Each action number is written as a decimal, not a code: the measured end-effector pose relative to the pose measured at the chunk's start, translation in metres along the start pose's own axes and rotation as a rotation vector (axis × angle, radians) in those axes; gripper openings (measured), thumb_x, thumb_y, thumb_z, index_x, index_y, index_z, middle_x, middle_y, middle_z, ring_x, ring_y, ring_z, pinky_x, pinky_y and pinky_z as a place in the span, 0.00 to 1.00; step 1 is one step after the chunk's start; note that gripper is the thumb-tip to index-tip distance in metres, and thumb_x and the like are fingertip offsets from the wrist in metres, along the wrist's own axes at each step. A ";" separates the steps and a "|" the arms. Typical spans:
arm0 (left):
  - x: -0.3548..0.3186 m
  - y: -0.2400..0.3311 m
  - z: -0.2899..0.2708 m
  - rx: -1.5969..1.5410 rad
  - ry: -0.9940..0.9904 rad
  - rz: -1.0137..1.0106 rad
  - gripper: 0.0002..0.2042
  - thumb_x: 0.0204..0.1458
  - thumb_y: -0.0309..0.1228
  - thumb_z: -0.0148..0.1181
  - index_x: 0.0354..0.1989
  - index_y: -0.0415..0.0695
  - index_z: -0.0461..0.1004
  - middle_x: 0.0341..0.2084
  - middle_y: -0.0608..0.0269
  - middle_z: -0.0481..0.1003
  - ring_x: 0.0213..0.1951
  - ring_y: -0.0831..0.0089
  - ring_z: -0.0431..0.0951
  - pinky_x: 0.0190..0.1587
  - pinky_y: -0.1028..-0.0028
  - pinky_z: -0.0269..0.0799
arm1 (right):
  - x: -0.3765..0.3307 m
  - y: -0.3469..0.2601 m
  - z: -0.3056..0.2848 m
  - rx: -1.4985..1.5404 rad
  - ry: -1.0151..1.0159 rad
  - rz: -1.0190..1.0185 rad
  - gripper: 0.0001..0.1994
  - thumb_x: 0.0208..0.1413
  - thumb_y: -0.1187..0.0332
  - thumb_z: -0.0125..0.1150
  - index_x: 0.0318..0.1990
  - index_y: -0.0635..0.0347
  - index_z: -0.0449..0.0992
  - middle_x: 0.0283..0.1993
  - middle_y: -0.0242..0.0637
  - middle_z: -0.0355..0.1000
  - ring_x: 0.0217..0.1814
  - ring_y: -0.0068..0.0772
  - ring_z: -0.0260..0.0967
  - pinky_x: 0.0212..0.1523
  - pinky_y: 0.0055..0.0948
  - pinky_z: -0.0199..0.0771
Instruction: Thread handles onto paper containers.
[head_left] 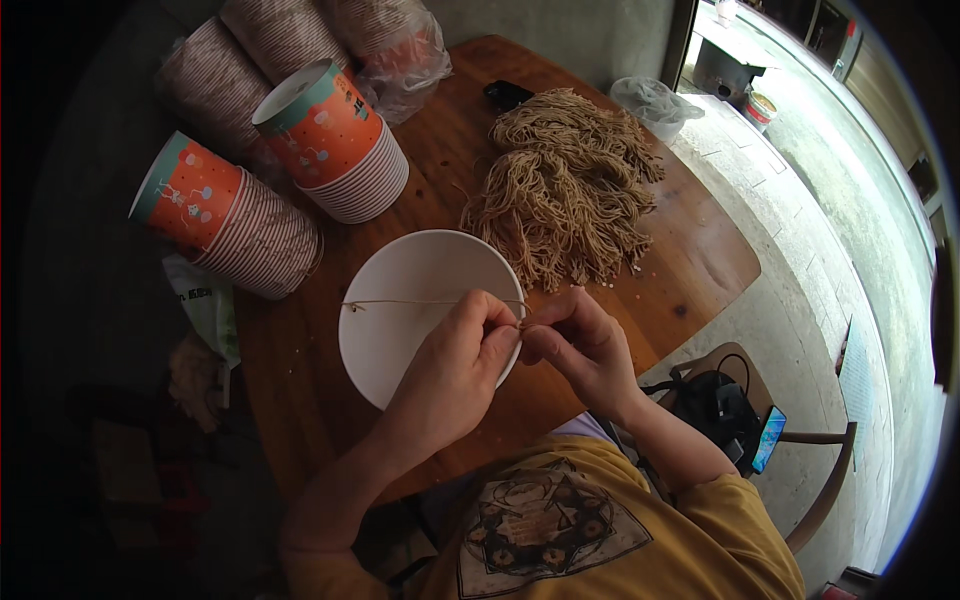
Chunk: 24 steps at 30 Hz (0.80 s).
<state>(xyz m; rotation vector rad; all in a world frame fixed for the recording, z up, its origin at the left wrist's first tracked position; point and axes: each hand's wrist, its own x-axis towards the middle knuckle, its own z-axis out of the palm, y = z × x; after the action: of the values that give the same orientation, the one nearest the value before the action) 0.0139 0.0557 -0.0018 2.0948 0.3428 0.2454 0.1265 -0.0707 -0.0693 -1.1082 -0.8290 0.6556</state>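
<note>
A white bowl (400,290) sits on the round wooden table (300,380) in front of me. Over its near right rim my left hand (455,365) and my right hand (585,345) meet, both pinching one thin tan strand (420,303). The strand stretches left across the bowl to a small knot near its left rim. Just beyond the bowl lies a big heap of the same tan strands (565,190).
Two stacks of orange-and-teal paper cups (335,140) (225,215) lie on their sides at the left, with wrapped stacks behind. A small black object (507,94) and a clear plastic bag (655,100) lie at the far edge. A chair with a black bag and phone (768,438) stands right.
</note>
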 end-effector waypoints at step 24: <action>-0.002 0.000 0.006 0.202 0.146 0.127 0.06 0.49 0.20 0.54 0.34 0.39 0.65 0.30 0.56 0.67 0.31 0.61 0.71 0.31 0.65 0.70 | -0.002 0.003 -0.002 0.109 -0.022 0.055 0.06 0.60 0.74 0.54 0.41 0.66 0.68 0.37 0.33 0.73 0.39 0.20 0.73 0.43 0.22 0.74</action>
<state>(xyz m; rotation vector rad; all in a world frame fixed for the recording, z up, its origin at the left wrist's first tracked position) 0.0136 0.0496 -0.0052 2.3072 0.3325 0.4571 0.1270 -0.0724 -0.0734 -1.0290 -0.7745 0.7510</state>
